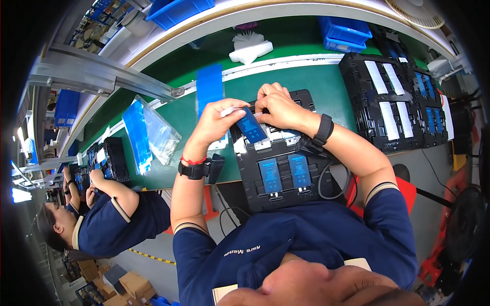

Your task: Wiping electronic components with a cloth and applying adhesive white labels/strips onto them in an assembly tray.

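Observation:
A flat blue battery pack (251,126) is tilted over the upper part of a black plastic tray (250,191). My left hand (217,121) pinches the battery's upper left edge between thumb and fingers, with a thin white strip (230,110) at the fingertips. Close beside the battery's upper right edge, my right hand (279,108) is closed with its fingers curled; what lies between its fingertips is hidden. Two more blue batteries, a left one (270,176) and a right one (300,172), lie side by side in the tray's near compartments.
Stacked black trays (360,102) with white strips and blue batteries stand at the right. Left of my tray lie blue sheets (137,130) and a clear plastic bag (162,135). Blue bins (346,31) and a white foam piece (250,48) sit behind. A co-worker (112,214) works at the left.

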`<state>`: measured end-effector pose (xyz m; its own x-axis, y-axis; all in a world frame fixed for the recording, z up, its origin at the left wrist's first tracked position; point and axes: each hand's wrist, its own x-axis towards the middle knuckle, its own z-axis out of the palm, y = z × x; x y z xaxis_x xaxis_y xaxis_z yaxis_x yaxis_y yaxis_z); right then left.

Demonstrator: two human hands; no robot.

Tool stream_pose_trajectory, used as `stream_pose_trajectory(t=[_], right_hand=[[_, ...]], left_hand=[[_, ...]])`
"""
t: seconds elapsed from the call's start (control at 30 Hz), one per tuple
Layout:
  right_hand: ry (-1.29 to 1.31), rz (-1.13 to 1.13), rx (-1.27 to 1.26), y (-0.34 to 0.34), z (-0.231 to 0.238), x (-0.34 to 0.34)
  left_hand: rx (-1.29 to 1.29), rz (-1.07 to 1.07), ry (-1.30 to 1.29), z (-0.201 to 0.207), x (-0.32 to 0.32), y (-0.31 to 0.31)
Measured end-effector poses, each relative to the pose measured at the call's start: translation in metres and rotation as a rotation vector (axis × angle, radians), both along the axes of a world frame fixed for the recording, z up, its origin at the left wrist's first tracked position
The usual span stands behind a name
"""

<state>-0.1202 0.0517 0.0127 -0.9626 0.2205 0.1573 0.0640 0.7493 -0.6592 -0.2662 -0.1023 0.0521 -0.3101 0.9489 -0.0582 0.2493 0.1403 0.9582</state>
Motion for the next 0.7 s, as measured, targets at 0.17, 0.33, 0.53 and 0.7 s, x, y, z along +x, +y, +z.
stream_pose_trajectory(t=[0.17,0.33,0.53,0.7], right_hand=[[0.085,-0.015,0.031,0.003,-0.012,-0.003],[0.076,-0.028,0.018,0.004,-0.012,-0.004],[0.105,-0.094,-0.001,0.014,0.008,0.007],[0.008,-0.106,0.03,0.018,0.047,0.034]], left_hand=[[-0.098,-0.07,0.131,-0.015,0.01,0.012],[-0.09,-0.015,0.124,-0.025,0.014,0.015],[0.01,-0.055,0.494,-0.023,0.019,0.01],[0.159,0.078,0.487,-0.023,0.02,-0.002]])
